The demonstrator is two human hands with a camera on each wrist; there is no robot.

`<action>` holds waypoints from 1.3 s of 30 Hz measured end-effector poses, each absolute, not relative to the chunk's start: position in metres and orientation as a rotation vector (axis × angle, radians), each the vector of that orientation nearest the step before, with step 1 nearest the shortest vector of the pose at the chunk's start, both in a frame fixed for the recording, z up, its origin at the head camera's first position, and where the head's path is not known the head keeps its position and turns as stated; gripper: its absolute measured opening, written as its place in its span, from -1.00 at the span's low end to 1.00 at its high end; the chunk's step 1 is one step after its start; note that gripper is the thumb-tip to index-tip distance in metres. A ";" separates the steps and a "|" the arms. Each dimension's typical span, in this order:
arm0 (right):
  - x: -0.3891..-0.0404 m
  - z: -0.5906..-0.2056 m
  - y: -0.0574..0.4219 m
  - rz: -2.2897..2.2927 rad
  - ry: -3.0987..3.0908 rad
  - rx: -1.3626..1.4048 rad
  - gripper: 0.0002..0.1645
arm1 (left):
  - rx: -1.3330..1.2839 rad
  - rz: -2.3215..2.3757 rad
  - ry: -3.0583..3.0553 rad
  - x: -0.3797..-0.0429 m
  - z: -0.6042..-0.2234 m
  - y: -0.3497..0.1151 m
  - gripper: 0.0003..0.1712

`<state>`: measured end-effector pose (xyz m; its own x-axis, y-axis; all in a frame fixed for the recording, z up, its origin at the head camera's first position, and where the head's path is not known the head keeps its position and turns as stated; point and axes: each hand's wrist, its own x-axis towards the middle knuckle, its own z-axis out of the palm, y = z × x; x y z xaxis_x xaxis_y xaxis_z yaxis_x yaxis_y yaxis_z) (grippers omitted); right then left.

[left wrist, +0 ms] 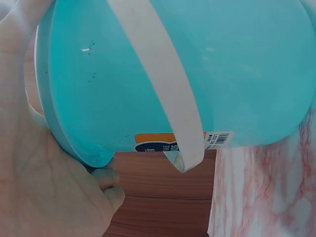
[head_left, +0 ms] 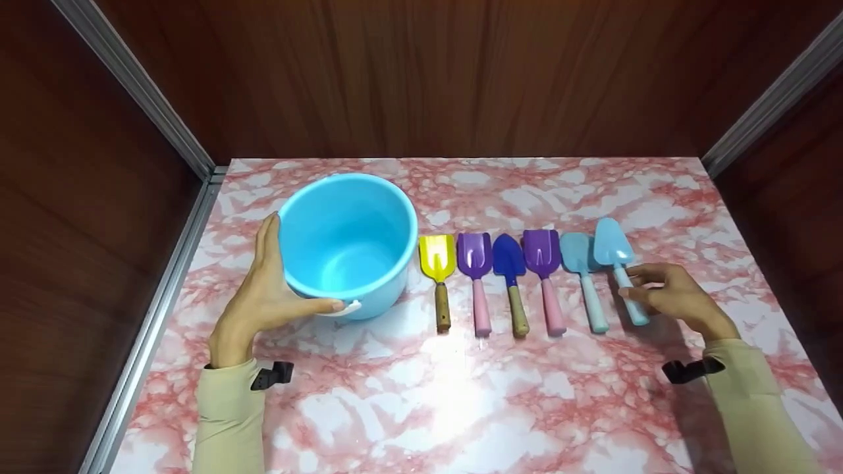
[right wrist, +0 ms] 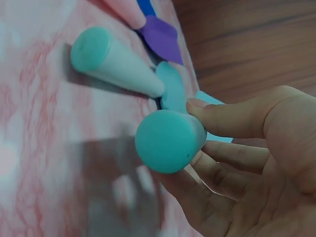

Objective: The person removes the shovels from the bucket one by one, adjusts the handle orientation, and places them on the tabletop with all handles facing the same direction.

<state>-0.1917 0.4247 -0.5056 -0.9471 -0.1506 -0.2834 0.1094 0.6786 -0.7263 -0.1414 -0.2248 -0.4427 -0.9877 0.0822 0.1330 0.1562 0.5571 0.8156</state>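
Observation:
My left hand [head_left: 263, 293] holds the left side of a light blue bucket [head_left: 395, 283], the thumb along the front rim near the white handle [head_left: 342, 309] and the fingers along the outer left side. In the left wrist view the bucket [left wrist: 123, 98] shows its outer wall, a label and the hanging white handle. With thumb and fingers my right hand [head_left: 678, 296] pinches the handle of a light blue trowel [head_left: 614, 243]. The right wrist view shows the handle's round end [right wrist: 165, 141] held off the table, its shadow below.
Left of the held trowel lie a pale blue scoop [head_left: 593, 303], a purple scoop [head_left: 541, 250], a dark blue trowel [head_left: 508, 255], another purple scoop [head_left: 475, 253] and a yellow scoop [head_left: 437, 255]. Brown wood panels [head_left: 421, 79] enclose the marbled table [head_left: 369, 408].

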 end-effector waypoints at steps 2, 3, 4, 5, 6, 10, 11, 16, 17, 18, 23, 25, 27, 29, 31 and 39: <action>-0.191 -0.507 0.428 -1.122 2.573 -0.020 -0.21 | -0.209 -1.429 -2.700 -0.141 -0.443 -0.224 0.80; -0.191 -0.508 0.429 -1.117 2.569 -0.014 -0.20 | -0.209 -1.430 -2.701 -0.141 -0.442 -0.224 0.80; -0.190 -0.508 0.430 -1.118 2.564 -0.007 -0.20 | -0.210 -1.437 -2.700 -0.142 -0.442 -0.224 0.79; -0.190 -0.509 0.431 -1.121 2.559 -0.003 -0.19 | -0.211 -1.440 -2.700 -0.142 -0.442 -0.224 0.79; -0.189 -0.509 0.432 -1.124 2.554 0.002 -0.19 | -0.211 -1.438 -2.701 -0.142 -0.441 -0.224 0.79; -0.188 -0.512 0.435 -1.128 2.547 0.022 -0.18 | -0.214 -1.440 -2.702 -0.143 -0.441 -0.224 0.81; -0.188 -0.512 0.436 -1.125 2.550 0.025 -0.18 | -0.216 -1.437 -2.703 -0.143 -0.441 -0.225 0.81; -0.186 -0.513 0.439 -1.105 2.562 0.028 -0.21 | -0.203 -1.429 -2.714 -0.142 -0.441 -0.226 0.82; -0.186 -0.513 0.440 -1.107 2.558 0.028 -0.21 | -0.199 -1.427 -2.718 -0.142 -0.441 -0.226 0.82; -0.185 -0.513 0.440 -1.107 2.553 0.026 -0.21 | -0.196 -1.430 -2.719 -0.141 -0.441 -0.226 0.82; -0.187 -0.510 0.444 -1.091 2.528 0.015 -0.20 | -0.190 -1.456 -2.712 -0.140 -0.440 -0.226 0.81; -0.189 -0.509 0.445 -1.082 2.521 0.008 -0.20 | -0.195 -1.458 -2.707 -0.141 -0.440 -0.226 0.80; -0.189 -0.508 0.444 -1.080 2.516 0.004 -0.20 | -0.201 -1.447 -2.706 -0.142 -0.440 -0.226 0.81; -0.190 -0.507 0.442 -1.073 2.510 0.004 -0.19 | -0.209 -1.438 -2.705 -0.142 -0.441 -0.226 0.81; -0.190 -0.505 0.441 -1.065 2.507 0.008 -0.18 | -0.214 -1.429 -2.713 -0.142 -0.441 -0.226 0.82; -0.190 -0.504 0.439 -1.006 2.543 0.025 -0.21 | -0.154 -1.387 -2.775 -0.144 -0.440 -0.225 0.85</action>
<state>-0.1904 0.4387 -0.5037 -0.9184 -0.1294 -0.3740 0.1614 0.7404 -0.6525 -0.1441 -0.2248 -0.4402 -0.9944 0.0726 0.0764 0.1047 0.5963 0.7959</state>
